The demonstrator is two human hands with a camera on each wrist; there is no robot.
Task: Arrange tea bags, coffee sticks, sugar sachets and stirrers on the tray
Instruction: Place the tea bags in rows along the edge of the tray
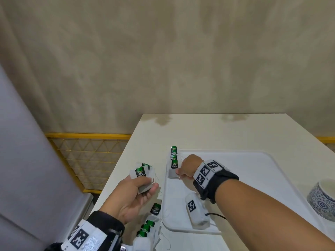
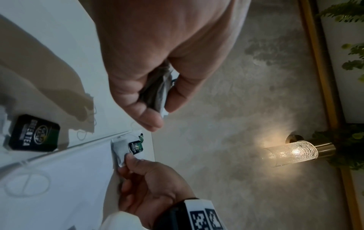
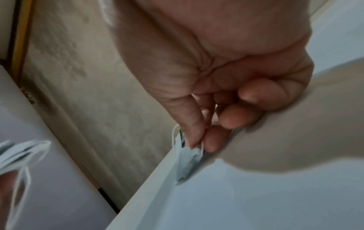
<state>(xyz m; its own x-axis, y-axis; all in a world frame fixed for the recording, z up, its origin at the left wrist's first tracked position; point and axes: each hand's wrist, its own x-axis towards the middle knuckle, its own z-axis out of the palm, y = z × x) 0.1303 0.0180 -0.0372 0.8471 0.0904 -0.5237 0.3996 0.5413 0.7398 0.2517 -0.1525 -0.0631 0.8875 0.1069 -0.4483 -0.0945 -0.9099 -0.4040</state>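
Note:
My left hand (image 1: 145, 185) hovers over the table left of the tray and grips a bunch of green tea bags (image 1: 141, 175), fanned upward. In the left wrist view the bunch (image 2: 157, 88) sits between thumb and fingers. My right hand (image 1: 178, 173) pinches one tea bag (image 1: 172, 173) by its paper edge at the far left corner of the white tray (image 1: 253, 187). The right wrist view shows thumb and forefinger on that bag (image 3: 189, 160), which touches the tray floor. Behind it, three green-tagged tea bags (image 1: 174, 157) lie in a row along the tray's left rim.
Loose tea bags lie on the table left of the tray: one (image 1: 155, 208) and a cluster (image 1: 146, 228) near the front. A white marker-tagged device (image 1: 196, 212) with a cable rests on the tray's front. A blue patterned bowl (image 1: 322, 201) stands at the right.

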